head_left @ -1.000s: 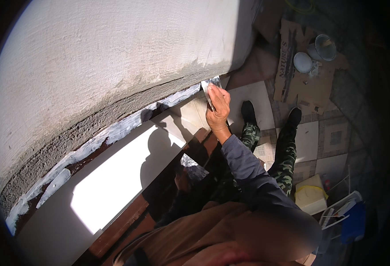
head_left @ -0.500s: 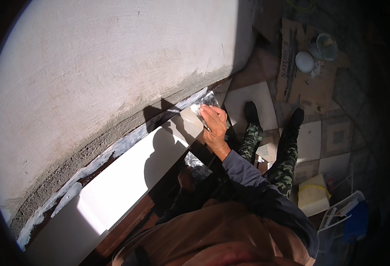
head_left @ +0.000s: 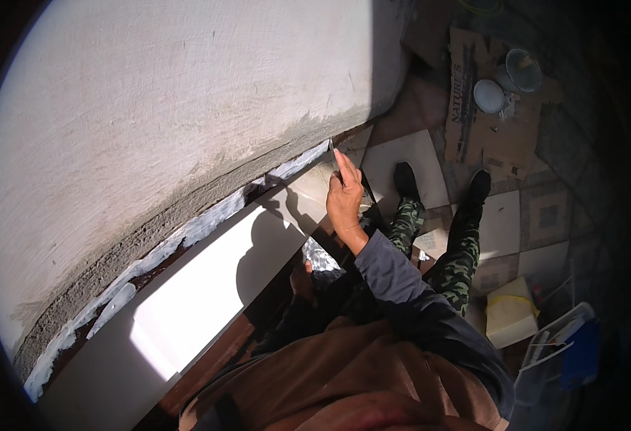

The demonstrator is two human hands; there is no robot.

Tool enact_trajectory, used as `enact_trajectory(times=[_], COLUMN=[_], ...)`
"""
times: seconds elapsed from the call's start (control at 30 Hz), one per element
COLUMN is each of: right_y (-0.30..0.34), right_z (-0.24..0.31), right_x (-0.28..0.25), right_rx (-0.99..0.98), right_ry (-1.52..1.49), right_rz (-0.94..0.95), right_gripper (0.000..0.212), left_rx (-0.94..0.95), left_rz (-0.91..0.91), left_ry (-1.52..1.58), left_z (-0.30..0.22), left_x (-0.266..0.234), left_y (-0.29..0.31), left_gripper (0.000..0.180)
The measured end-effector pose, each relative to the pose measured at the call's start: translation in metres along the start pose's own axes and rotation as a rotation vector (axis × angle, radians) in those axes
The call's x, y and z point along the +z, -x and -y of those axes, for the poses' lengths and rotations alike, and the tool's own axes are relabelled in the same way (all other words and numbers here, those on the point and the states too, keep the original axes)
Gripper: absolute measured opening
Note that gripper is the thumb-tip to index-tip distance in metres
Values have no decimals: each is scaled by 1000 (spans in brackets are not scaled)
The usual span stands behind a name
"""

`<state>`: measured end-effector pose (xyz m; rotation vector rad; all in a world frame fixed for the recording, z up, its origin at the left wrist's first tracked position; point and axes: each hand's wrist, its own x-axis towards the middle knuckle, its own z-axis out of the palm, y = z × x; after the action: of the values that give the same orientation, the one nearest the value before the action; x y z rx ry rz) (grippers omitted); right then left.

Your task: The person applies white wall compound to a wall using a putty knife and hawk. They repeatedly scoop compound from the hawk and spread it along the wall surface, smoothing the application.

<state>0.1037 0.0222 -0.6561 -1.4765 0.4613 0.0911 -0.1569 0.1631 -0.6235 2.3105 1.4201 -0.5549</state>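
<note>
Filler lines the wall's lower edge, dark gaps seemingly remaining, right grip clamped on scraper, left grip on plate.

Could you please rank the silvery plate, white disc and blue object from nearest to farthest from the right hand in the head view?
1. Silvery plate: just below, slightly left.
2. White disc: upper right, on cardboard.
3. Blue object: lower right.
</note>
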Motion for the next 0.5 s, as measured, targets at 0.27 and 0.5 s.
enact_trajectory(times=[0.27,0.5], right_y=[26,28], right_z=[40,18], right_x=[-7,15], right_rx=[-413,-539], right_ry=[-74,68], right_rz=[48,31], right_gripper=[52,57], left_rx=[304,325], left_rz=[-81,-86], left_ry=[-64,-190], left_z=[22,20], left_x=[8,3], left_y=[-12,-20], left_gripper=[45,45])
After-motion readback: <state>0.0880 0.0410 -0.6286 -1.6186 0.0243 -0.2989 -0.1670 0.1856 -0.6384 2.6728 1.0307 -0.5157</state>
